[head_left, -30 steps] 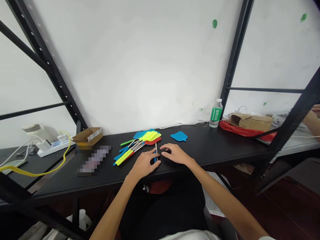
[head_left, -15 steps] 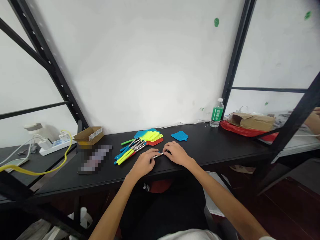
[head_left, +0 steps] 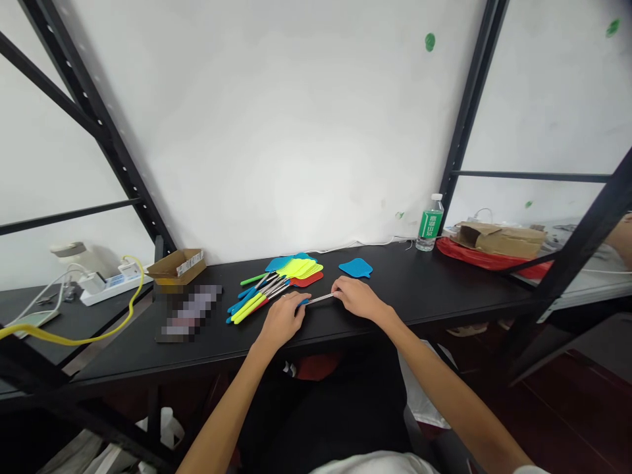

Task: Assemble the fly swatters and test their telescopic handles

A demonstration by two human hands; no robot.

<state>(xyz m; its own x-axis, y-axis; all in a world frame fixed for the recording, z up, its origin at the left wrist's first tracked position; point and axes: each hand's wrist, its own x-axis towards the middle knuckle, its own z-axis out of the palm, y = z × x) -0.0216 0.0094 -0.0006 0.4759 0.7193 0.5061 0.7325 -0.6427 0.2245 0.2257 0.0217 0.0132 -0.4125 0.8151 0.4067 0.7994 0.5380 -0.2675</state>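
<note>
Between my hands lies a thin metal fly swatter rod (head_left: pixel 320 299) with a blue handle. My left hand (head_left: pixel 282 319) is closed around the blue handle, most of which is hidden in the palm. Fingers of my right hand (head_left: pixel 356 296) pinch the rod's other end. Beyond the right hand a separate blue swatter head (head_left: pixel 356 267) lies flat on the black table (head_left: pixel 395 289). Left of my hands is a pile of fly swatters (head_left: pixel 269 289) with yellow, blue, red and green parts, their handles pointing toward the lower left.
A small open cardboard box (head_left: pixel 176 266) and a pixelated flat item (head_left: pixel 192 313) are at left. A yellow cable (head_left: pixel 131 309) runs past a white power strip (head_left: pixel 114 288). A water bottle (head_left: pixel 430 224) stands by the right post, with a cardboard box (head_left: pixel 498 239) on red plastic beyond.
My hands have moved apart along the rod: the left hand slightly left, the right hand slightly right. More of the metal rod and some blue handle now show between them.
</note>
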